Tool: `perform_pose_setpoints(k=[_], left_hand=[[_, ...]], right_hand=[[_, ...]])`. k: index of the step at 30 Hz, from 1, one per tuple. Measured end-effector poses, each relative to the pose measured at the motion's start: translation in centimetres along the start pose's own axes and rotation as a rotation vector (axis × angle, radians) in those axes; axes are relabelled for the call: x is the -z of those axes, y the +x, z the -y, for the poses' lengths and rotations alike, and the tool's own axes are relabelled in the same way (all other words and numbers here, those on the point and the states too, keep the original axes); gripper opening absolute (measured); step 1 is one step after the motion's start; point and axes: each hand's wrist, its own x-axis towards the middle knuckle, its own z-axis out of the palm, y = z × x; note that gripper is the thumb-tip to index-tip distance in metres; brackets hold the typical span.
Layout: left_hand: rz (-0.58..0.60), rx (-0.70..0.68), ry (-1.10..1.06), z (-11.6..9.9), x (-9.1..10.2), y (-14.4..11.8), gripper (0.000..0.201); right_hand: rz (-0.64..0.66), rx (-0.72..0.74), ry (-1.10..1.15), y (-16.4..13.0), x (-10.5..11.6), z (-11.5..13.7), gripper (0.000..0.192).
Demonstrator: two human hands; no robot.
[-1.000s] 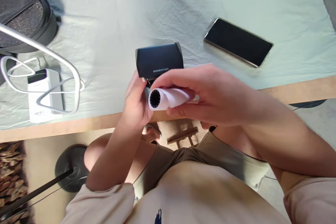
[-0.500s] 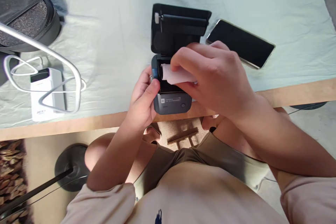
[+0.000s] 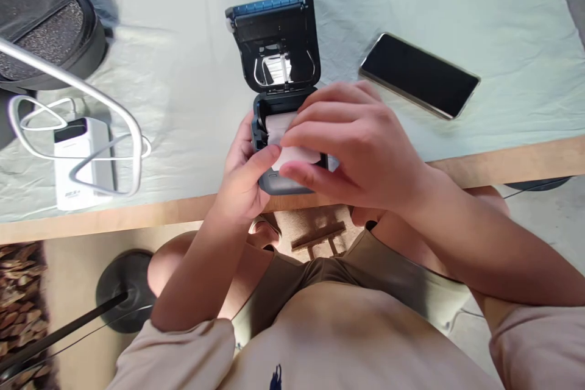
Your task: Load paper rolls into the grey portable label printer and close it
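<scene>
We start with the table, its wooden front edge running across the middle of the frame and a pale green cloth covering the rest up to the top edge. Wide bare cloth lies in the upper centre-left and along the upper right, open room on both flanks of the action. In the upper left corner sits a black bag, cut off by the frame edge, with a silver bar sweeping down in front of it. Below that, at the left, a white power bank with a looped white cable lies close to the table's front edge. At the upper right a dark phone rests flat and slantwise, well clear of the hands.

Now the centre: a small black printer stands right at the table's near edge, its lid swung up and back toward the top of the frame. In its open bay lies a white paper roll. The left hand is wrapped around the printer's left side, thumb pressed on the front corner. The right hand comes in from the right, fingers curled over the bay and pinching the loose end of the paper. Below the edge we see the person's lap, and a black round stand base on the floor at lower left.
</scene>
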Motion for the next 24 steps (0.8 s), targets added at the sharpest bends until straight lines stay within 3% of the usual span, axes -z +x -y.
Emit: perform_pose_setpoints(k=[5, 9, 13, 17, 20, 24], left_hand=[[-0.01, 0.016, 0.047, 0.4, 0.4, -0.1, 0.076], [-0.026, 0.014, 0.041, 0.7, 0.7, 0.1, 0.099], [0.009, 0.004, 0.016, 0.9, 1.1, 0.3, 0.091], [0.023, 0.031, 0.052, 0.7, 1.2, 0.1, 0.09], [0.027, 0.034, 0.04, 0.2, 0.9, -0.2, 0.089], [0.099, 0.068, 0.059, -0.7, 0.5, -0.6, 0.072]], right_hand=[[-0.251, -0.106, 0.12, 0.8, 1.6, -0.7, 0.028], [-0.232, -0.231, 0.24, 1.0, 2.0, -1.5, 0.063], [-0.25, -0.146, 0.283, 0.9, 2.1, -1.6, 0.05], [-0.089, -0.208, 0.142, 0.8, 2.5, -0.9, 0.03], [-0.016, -0.159, 0.117, 0.5, 2.1, -0.3, 0.033], [-0.004, -0.178, 0.2, -0.2, 1.7, 0.9, 0.044]])
